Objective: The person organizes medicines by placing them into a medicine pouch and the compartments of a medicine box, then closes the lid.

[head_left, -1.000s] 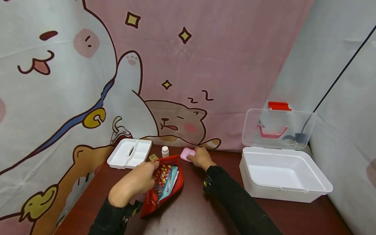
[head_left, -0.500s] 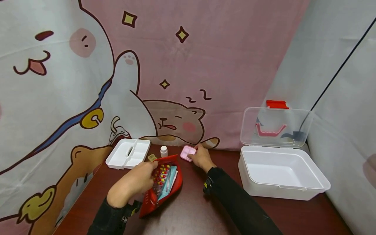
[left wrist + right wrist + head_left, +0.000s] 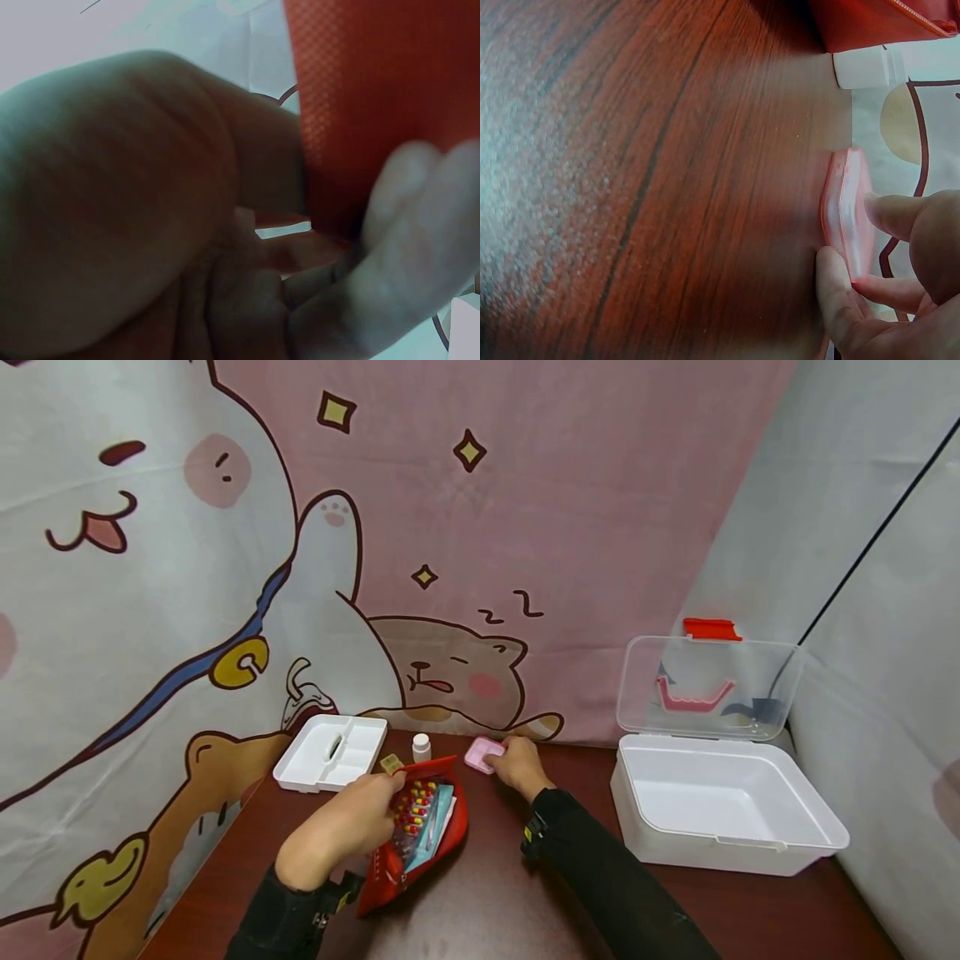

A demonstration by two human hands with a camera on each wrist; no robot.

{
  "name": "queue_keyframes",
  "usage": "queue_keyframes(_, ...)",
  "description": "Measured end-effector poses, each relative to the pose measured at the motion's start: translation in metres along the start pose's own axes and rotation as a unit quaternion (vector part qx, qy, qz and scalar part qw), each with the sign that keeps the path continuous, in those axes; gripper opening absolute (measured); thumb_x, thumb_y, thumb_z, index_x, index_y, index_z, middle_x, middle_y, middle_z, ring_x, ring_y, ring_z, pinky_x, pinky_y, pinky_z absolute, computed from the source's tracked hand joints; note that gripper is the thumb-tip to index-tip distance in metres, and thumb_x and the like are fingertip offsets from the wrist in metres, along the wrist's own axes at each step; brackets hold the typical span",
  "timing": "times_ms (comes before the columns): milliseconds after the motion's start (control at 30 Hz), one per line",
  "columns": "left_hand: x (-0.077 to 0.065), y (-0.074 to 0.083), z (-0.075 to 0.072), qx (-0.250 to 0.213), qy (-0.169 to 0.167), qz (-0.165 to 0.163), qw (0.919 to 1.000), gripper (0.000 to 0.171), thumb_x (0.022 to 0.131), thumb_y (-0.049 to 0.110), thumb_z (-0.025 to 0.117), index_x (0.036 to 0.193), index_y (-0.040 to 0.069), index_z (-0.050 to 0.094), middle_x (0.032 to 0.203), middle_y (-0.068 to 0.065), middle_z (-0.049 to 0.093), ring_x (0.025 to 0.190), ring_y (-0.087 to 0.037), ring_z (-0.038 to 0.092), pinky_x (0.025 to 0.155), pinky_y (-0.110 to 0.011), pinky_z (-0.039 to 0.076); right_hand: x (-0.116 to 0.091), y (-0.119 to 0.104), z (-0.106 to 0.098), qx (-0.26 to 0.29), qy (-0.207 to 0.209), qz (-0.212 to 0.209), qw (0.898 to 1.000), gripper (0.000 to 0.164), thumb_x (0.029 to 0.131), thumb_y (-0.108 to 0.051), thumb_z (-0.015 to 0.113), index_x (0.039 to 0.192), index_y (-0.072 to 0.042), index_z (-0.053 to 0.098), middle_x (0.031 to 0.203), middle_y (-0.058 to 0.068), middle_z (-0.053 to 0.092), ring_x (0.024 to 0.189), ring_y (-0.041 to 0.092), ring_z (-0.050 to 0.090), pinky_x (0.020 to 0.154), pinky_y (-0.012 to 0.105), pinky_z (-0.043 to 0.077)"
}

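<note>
My left hand (image 3: pixel 352 814) grips the upper edge of an open red pouch (image 3: pixel 455 835); in the left wrist view its fingers bend round the red fabric (image 3: pixel 375 82). Inside the pouch show a blister pack of red-and-yellow capsules (image 3: pixel 415 808) and light-blue packets (image 3: pixel 433 831). Farther right, my right hand (image 3: pixel 519 767) pinches a small pink pill case (image 3: pixel 482 753) lying on the table. In the right wrist view the thumb presses the top of the case (image 3: pixel 847 210) while other fingers sit against its edge.
A white pill bottle (image 3: pixel 422 747) and a small yellowish piece (image 3: pixel 391 763) stand behind the pouch. At back left lies a white divided tray (image 3: pixel 300 764). To the right is a white box (image 3: pixel 720 852) with its clear lid (image 3: pixel 637 685) raised. A printed cloth (image 3: pixel 600 527) hangs behind the table.
The pink pill case has shifted slightly right with my right hand, and its tilt has changed a little. My left hand stays on the pouch. The head view sways slightly.
</note>
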State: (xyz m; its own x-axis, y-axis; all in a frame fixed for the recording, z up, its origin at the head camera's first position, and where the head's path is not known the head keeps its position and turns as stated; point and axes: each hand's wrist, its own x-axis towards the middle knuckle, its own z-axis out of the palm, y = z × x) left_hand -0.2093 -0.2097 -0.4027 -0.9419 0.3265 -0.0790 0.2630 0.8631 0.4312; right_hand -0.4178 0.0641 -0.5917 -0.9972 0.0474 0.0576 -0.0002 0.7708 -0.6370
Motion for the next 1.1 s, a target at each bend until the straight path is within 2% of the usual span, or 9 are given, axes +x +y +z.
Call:
queue_keyframes(233,0.000,0.000,0.000,-0.002,-0.004,-0.010,0.9999,0.068,0.084,-0.010,0.070,0.152,-0.005,0.062,0.134,-0.023,0.073,0.105,-0.024,0.064,0.090,-0.045,0.053,0.002,0.001,0.000,-0.016,-0.012,-0.002,1.000,0.038,0.089,-0.042,0.086,0.099,-0.006,0.079,0.096,0.008,0.074,0.089,0.025,0.065,0.088,0.041,0.056)
queue_keyframes(467,0.000,-0.001,0.001,-0.003,-0.001,-0.006,1.0000,0.068,0.084,-0.010,0.069,0.152,-0.005,0.061,0.134,-0.022,0.074,0.104,-0.024,0.063,0.090,-0.044,0.053,0.009,0.010,0.005,-0.015,-0.024,-0.009,1.000,0.060,0.096,-0.045,0.079,0.134,0.001,0.075,0.132,0.019,0.076,0.122,0.035,0.071,0.109,0.049,0.057)
queue_keyframes(567,0.000,-0.001,0.000,-0.003,0.001,-0.005,1.0000,0.068,0.084,-0.011,0.069,0.152,-0.005,0.061,0.133,-0.021,0.074,0.104,-0.024,0.063,0.089,-0.044,0.052,0.004,0.008,0.002,-0.008,-0.008,-0.026,1.000,0.056,0.098,-0.041,0.075,0.136,0.001,0.075,0.137,0.023,0.073,0.128,0.039,0.069,0.113,0.052,0.055)
queue_keyframes(633,0.000,-0.001,0.000,-0.002,0.001,-0.006,1.0000,0.069,0.084,-0.010,0.070,0.152,-0.005,0.061,0.133,-0.021,0.074,0.104,-0.024,0.063,0.089,-0.044,0.052,-0.003,0.005,-0.001,-0.007,0.015,-0.050,0.999,0.049,0.099,-0.037,0.072,0.130,-0.001,0.077,0.135,0.024,0.071,0.124,0.041,0.069,0.109,0.051,0.056)
queue_keyframes(800,0.000,-0.001,0.000,0.001,-0.002,-0.009,1.0000,0.070,0.086,-0.008,0.072,0.154,-0.004,0.060,0.134,-0.019,0.073,0.104,-0.024,0.062,0.088,-0.043,0.052,-0.049,-0.040,-0.039,0.028,0.032,-0.077,0.996,0.029,0.099,-0.026,0.070,0.113,-0.004,0.083,0.120,0.018,0.076,0.106,0.034,0.071,0.095,0.048,0.058)
queue_keyframes(900,0.000,-0.001,0.000,0.003,-0.003,-0.011,0.9999,0.069,0.086,-0.007,0.073,0.154,-0.004,0.060,0.133,-0.019,0.073,0.103,-0.025,0.061,0.088,-0.044,0.052,-0.077,-0.066,-0.059,0.052,-0.010,-0.078,0.996,0.026,0.104,-0.027,0.067,0.100,-0.007,0.083,0.092,0.006,0.075,0.085,0.024,0.067,0.078,0.041,0.055)
queue_keyframes(967,0.000,-0.001,0.000,0.002,-0.003,-0.012,0.9999,0.069,0.087,-0.006,0.074,0.154,-0.003,0.060,0.132,-0.019,0.073,0.102,-0.025,0.061,0.088,-0.044,0.053,-0.089,-0.073,-0.064,0.055,-0.043,-0.084,0.994,0.034,0.108,-0.031,0.065,0.088,-0.007,0.078,0.077,0.001,0.064,0.073,0.019,0.059,0.068,0.034,0.049)
queue_keyframes(1033,0.000,-0.001,0.000,0.001,-0.003,-0.013,0.9999,0.068,0.087,-0.006,0.074,0.154,-0.004,0.060,0.131,-0.019,0.073,0.102,-0.026,0.061,0.088,-0.044,0.053,-0.101,-0.078,-0.068,0.063,-0.083,-0.087,0.991,0.042,0.110,-0.038,0.064,0.081,-0.008,0.073,0.069,-0.001,0.054,0.063,0.016,0.054,0.060,0.030,0.043)
queue_keyframes(1100,-0.001,0.000,-0.001,-0.001,-0.003,-0.012,0.9999,0.068,0.088,-0.006,0.074,0.154,-0.004,0.060,0.132,-0.020,0.073,0.102,-0.026,0.061,0.088,-0.044,0.053,-0.112,-0.080,-0.072,0.072,-0.123,-0.086,0.986,0.046,0.109,-0.044,0.064,0.081,-0.009,0.073,0.068,0.000,0.059,0.059,0.014,0.054,0.056,0.029,0.045)
